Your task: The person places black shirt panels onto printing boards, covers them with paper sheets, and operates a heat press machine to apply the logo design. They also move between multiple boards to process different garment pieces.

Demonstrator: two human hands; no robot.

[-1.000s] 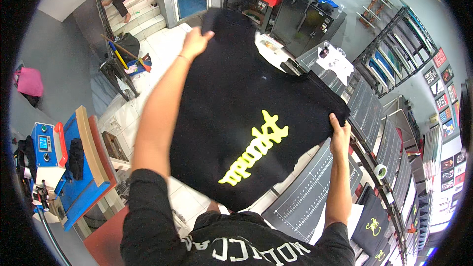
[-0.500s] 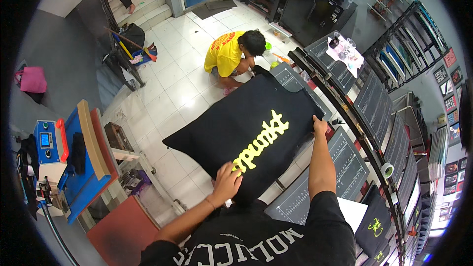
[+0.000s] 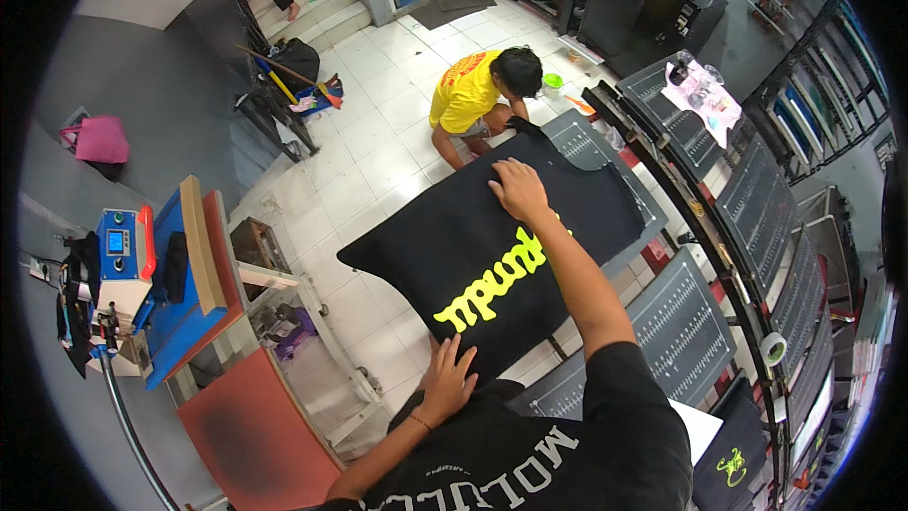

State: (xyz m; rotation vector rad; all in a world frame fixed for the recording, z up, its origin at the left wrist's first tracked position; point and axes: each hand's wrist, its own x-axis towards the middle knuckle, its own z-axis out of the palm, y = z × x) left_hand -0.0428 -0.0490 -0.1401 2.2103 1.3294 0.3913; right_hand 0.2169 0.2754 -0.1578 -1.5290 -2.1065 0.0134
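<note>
A black T-shirt [image 3: 426, 237] lies spread over a dark ruled board [image 3: 584, 144], neon yellow lettering [image 3: 497, 286] running across it. My right hand [image 3: 520, 187] reaches across and rests on the shirt's far part, palm down, fingers extended. The right forearm covers one end of the lettering. At the shirt's near left edge lies my left hand [image 3: 446, 383], its fingers spread on the fabric just below the other end of the lettering. Neither hand grips anything.
Beyond the shirt a person in a yellow shirt [image 3: 465, 90] crouches on the tiled floor. Along the right run more ruled boards [image 3: 676, 322] and a long dark rail [image 3: 700, 218]. A heat press [image 3: 123, 246] stands at the left. Another person sits on the stairs [image 3: 326, 5].
My right hand has left the shirt's right edge and now lies flat farther left on it. My left hand has slid off the lettering toward the near edge. The view has shifted slightly.
</note>
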